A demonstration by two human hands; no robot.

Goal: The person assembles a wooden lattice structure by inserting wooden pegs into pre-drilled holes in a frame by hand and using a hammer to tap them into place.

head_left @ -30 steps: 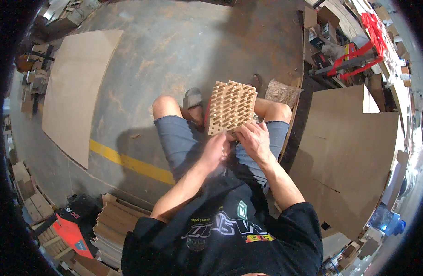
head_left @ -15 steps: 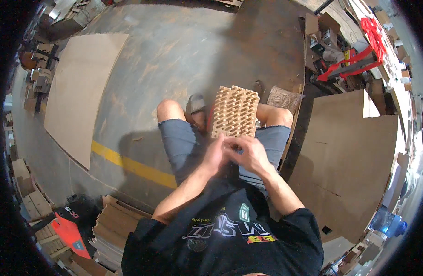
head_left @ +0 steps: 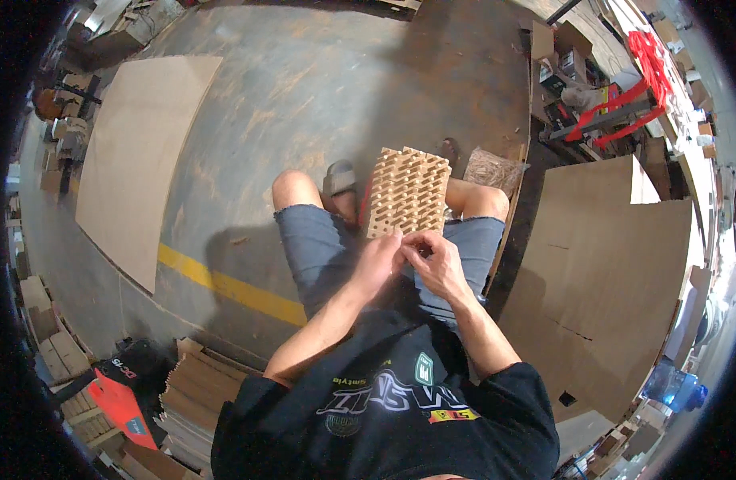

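- Both hands meet at the near edge of a cardboard lattice grid [head_left: 409, 192], and the fingers are pinched onto it right there.
- The left hand [head_left: 380, 262] curls in from the left side, its fingertips closed on the grid's bottom edge.
- The right hand [head_left: 437, 262] sits just beside it, touching the left, thumb and forefinger pressed together on the same edge.
- The grid itself is a tan honeycomb of interlocked cardboard strips, held tilted away from the person, rising from the lap and out over the knees.
- It rests between the thighs, above grey denim shorts [head_left: 324, 252], with the bare knees either side of it.
- Just past the left knee, a grey sandal [head_left: 340, 178] shows on the concrete floor [head_left: 320, 88].
- Beside the right knee lies a smaller cardboard piece with a hatched face [head_left: 493, 169], near the grid's far corner.
- To the person's right, large flat cardboard sheets [head_left: 604, 264] spread across the floor.
- To the left, well apart, another big pale board [head_left: 140, 160] lies flat, and a yellow painted line [head_left: 232, 290] crosses the floor between it and the legs.
- At lower left, a stack of cardboard sheets [head_left: 200, 396] sits next to a red and black pallet jack [head_left: 116, 400].
- At upper right, a red frame [head_left: 636, 88] stands among boxes.
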